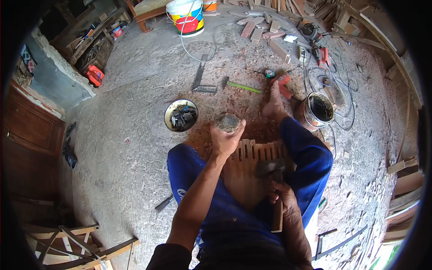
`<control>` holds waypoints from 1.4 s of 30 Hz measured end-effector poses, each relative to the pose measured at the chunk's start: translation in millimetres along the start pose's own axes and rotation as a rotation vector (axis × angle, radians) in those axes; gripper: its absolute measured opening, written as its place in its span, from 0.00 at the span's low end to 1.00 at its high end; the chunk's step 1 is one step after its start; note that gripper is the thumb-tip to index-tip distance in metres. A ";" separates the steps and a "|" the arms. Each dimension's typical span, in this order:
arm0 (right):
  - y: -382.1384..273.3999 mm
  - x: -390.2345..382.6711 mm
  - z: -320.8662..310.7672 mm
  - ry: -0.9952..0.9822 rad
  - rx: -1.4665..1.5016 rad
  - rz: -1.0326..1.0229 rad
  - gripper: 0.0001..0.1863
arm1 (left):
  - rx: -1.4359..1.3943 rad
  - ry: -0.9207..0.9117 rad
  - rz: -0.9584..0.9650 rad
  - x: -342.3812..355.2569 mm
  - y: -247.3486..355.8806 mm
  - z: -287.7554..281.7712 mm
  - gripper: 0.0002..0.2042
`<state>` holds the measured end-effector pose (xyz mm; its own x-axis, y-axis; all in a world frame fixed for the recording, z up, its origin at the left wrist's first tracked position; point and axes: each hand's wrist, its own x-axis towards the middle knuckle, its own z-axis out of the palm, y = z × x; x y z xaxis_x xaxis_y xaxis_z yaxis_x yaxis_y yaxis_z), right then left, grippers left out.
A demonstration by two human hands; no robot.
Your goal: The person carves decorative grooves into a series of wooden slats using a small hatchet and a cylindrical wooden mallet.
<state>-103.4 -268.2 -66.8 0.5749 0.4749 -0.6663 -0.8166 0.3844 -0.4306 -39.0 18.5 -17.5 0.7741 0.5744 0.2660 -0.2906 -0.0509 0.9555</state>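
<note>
While the left hand (225, 140) curls part-open around a rough round block (227, 121), its thumb along the right side, the right hand (285, 198) is closed firmly on the wooden handle of a hammer (269, 168), dark head pointing up and away. And the block sits up front, just beyond the slotted wooden panel (240, 175) that lies between the person's blue-trousered legs, with the hammer head over that panel. Handling this pair well, by the look of it, calls for a full wrap on the block, fingertips clear of its top face, a relaxed wrist behind the hammer, and a panel braced so that its narrow prongs take no stray knock. Now the count: one block, one hammer in hand, one panel; prongs too crowded to number surely. Out on the floor, one bowl (168, 120) with a jumble of metal pieces, one green-handled hammer (243, 87), one metal square (200, 76), and three pails: a multicoloured one (186, 23), a partly cut-off orange one (209, 6) behind it, and a dark-mouthed one (307, 118) at right. Wood offcuts (256, 35) lie too thickly heaped to tally.
</note>
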 end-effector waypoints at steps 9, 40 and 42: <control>-0.2 -10.4 44.3 0.132 -0.391 -0.090 0.14 | 0.135 -0.045 0.231 7.8 3.6 1.1 0.08; -78.9 -58.5 179.7 -0.171 -1.405 -0.838 0.34 | 0.173 0.011 0.220 5.7 2.3 1.6 0.05; -80.1 -59.1 185.9 -0.173 -1.428 -0.864 0.34 | 0.206 -0.044 0.312 13.9 -3.0 0.1 0.05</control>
<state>-62.3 -180.0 120.2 0.7685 0.6357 0.0730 0.3872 -0.3710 -0.8441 -27.3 26.6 -16.6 0.6908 0.4704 0.5492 -0.4005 -0.3835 0.8322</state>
